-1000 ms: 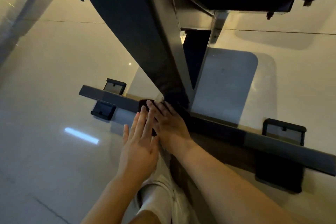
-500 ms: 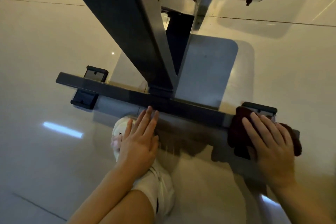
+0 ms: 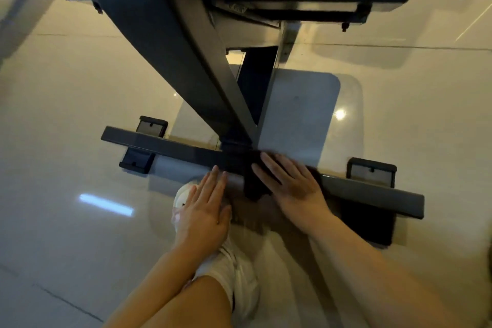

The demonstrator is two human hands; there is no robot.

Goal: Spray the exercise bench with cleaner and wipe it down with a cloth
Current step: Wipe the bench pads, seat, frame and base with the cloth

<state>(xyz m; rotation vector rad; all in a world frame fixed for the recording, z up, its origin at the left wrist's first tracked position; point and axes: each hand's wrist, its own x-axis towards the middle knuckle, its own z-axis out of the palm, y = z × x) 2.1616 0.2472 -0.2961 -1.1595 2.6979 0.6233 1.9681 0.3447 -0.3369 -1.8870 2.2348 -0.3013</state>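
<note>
1. Head view: the wiping step is in hand. The right hand (image 3: pixel 292 189) lies with straight fingers pressing a dark cloth (image 3: pixel 253 184) onto the base crossbar (image 3: pixel 165 145) of the exercise bench (image 3: pixel 186 61), at the junction with the upright.
2. The left hand (image 3: pixel 205 208) is flat and holds nothing; its fingertips touch the crossbar just beside the cloth.
3. No cleaner bottle is visible.
4. Judged next move: slide the cloth along the crossbar under steady pressure, covering both ends.

Glossy tiled floor (image 3: pixel 66 234) bears the bench's crossbar (image 3: pixel 165 145).
</note>
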